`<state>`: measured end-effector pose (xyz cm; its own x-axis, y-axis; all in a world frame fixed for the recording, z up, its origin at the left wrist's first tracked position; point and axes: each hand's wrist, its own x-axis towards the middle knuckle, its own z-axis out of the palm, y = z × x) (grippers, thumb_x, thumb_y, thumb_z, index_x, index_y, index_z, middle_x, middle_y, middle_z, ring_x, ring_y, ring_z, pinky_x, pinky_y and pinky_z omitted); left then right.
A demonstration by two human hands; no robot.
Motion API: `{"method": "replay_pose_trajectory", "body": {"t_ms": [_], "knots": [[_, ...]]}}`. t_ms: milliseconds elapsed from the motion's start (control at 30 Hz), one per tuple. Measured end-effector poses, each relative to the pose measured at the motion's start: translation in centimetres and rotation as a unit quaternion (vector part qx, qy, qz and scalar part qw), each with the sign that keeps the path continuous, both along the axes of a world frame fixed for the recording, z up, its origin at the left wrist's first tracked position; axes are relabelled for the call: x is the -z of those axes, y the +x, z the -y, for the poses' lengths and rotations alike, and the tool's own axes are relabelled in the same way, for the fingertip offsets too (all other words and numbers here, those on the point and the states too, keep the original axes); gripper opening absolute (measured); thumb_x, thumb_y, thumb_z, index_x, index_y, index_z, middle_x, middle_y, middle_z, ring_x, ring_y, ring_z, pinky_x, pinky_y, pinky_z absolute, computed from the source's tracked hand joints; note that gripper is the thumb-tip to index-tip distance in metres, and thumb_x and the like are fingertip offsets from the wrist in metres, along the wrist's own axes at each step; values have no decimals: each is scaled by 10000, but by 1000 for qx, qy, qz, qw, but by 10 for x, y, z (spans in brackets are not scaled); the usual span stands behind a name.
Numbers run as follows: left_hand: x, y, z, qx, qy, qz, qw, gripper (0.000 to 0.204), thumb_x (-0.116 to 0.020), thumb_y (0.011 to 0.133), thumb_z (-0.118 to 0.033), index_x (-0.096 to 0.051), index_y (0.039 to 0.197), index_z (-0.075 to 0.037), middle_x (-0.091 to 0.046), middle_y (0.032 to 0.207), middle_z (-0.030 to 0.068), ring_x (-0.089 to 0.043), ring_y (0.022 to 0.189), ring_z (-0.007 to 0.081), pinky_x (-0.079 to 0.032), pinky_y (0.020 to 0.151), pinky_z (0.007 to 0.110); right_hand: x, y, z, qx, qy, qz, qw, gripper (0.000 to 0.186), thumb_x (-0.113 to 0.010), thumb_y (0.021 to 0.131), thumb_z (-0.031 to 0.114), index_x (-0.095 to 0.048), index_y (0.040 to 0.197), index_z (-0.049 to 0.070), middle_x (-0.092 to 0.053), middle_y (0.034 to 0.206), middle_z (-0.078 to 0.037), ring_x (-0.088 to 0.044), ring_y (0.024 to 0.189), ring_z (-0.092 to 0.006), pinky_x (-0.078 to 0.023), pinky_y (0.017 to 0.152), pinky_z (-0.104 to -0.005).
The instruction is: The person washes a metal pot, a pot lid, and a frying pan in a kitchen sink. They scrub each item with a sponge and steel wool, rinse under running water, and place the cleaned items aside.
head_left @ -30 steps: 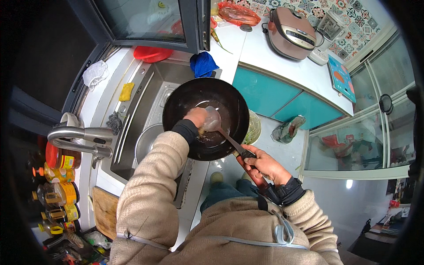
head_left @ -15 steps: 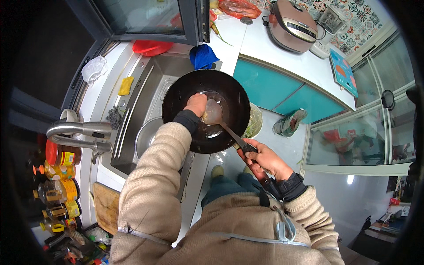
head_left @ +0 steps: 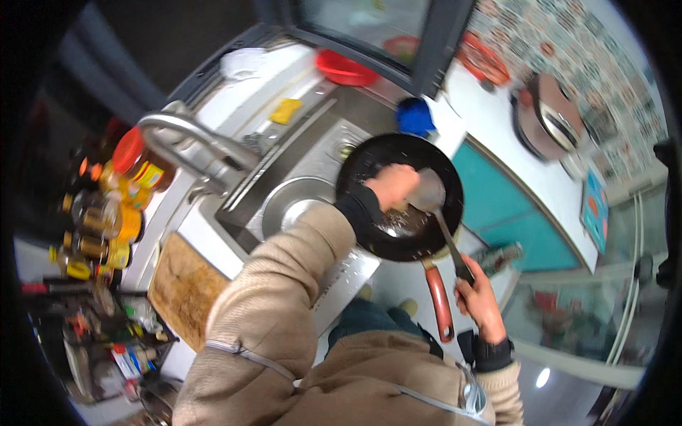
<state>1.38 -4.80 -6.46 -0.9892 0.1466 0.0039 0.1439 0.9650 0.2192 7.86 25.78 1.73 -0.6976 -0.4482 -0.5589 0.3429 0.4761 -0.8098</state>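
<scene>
My left hand [head_left: 392, 186] is inside the black wok [head_left: 359, 163], curled beside the metal spatula's wide head [head_left: 431, 194], on something small and beige I cannot make out. My right hand [head_left: 477, 298] grips the spatula's dark handle [head_left: 463, 267], to the right of the wok's red-brown handle [head_left: 439, 302], which it no longer holds. The wok sits over the right end of the steel sink [head_left: 263, 188], where a metal basin [head_left: 284, 220] lies. A blue cloth [head_left: 414, 116] is just behind the wok.
The faucet [head_left: 192, 145] arches over the sink's left side. Bottles [head_left: 103, 216] and a wooden cutting board [head_left: 186, 284] stand at left. A yellow sponge [head_left: 285, 111], red plastic bowl [head_left: 344, 67] and open window [head_left: 362, 28] are behind; a rice cooker [head_left: 547, 117] is on the right counter.
The view has swung round, shifting wok and sink rightward in the picture. My right hand has left the wok's handle and holds only the spatula. My left hand remains inside the wok.
</scene>
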Motion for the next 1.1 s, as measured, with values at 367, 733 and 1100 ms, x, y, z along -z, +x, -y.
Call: {"method": "replay_pose_trajectory", "body": {"t_ms": [367, 733, 1100], "knots": [[-28, 154, 112, -235, 290, -228, 899, 111, -623, 762, -20, -594, 869, -30, -608, 843, 130, -621, 802, 304, -493, 707, 372, -7, 6, -2, 76, -23, 27, 996, 470, -487, 962, 195, -364, 1405, 99, -496, 655, 1, -356, 407, -42, -234, 350, -188], [116, 245, 161, -371, 56, -112, 920, 161, -586, 724, -10, -632, 870, -63, -615, 914, 181, -598, 897, 352, -484, 801, 429, -3, 21, 5, -96, 102, -354, 925, 449, -559, 846, 10, -558, 1286, 101, -525, 734, -39, -504, 588, -157, -437, 576, -293], [104, 157, 310, -522, -12, -59, 851, 570, -693, 777, -243, -454, 1290, -173, -515, 1167, 218, -524, 1074, 435, -416, 934, 504, -1, 28, -2, -193, 318, -523, 767, 468, -658, 768, 80, -628, 1201, 254, -471, 757, -73, -559, 653, -249, -477, 551, -370]]}}
